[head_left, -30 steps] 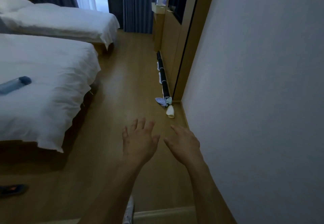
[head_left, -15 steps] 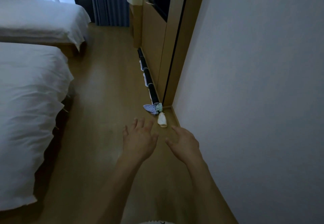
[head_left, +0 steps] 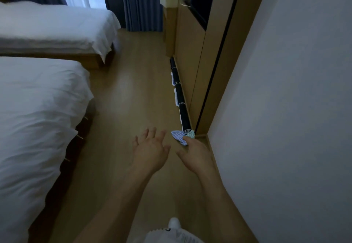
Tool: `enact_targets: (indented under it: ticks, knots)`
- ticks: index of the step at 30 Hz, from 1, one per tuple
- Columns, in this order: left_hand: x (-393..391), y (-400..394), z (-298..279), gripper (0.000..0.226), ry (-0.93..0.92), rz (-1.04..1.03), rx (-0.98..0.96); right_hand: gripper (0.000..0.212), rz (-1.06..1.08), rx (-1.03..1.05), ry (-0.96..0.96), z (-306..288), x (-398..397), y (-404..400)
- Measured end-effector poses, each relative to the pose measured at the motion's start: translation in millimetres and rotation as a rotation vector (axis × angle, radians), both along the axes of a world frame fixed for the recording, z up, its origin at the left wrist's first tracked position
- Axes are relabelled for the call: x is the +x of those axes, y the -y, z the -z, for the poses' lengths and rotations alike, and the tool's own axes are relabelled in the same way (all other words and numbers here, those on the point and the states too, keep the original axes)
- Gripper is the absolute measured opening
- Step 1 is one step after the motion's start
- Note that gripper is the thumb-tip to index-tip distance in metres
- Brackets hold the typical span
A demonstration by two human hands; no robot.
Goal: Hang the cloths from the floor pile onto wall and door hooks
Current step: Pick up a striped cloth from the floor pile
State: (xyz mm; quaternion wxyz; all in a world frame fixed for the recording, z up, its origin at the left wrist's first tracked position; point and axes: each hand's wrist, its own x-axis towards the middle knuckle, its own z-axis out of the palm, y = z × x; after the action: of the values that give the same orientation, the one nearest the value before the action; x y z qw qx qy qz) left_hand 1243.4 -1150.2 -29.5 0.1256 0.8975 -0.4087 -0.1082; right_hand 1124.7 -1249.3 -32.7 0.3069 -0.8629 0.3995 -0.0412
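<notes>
The right hand [head_left: 198, 157] partly hides the cloths [head_left: 179, 137] at the floor's [head_left: 133, 94] wall edge; contact unclear. Both hands, left hand [head_left: 151, 152] included, show spread fingers holding nothing.

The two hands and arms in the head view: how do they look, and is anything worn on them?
The left hand and the right hand are bare: no gloves, and no ring, watch or bracelet is visible. Both forearms are uncovered as far as the frame's bottom edge, so no sleeve shows. The dim light hides finer details.
</notes>
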Motion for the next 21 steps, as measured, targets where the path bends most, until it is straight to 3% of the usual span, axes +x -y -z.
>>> enact_targets:
  ticks: [11,21]
  knots:
    - [107,163,41,0.057,-0.072,-0.029,0.083,0.049,0.007,0.151,-0.138,54,95,159]
    - [223,298,125,0.057,-0.144,0.15,0.186,0.047,0.197,0.265,-0.26,126,186,271]
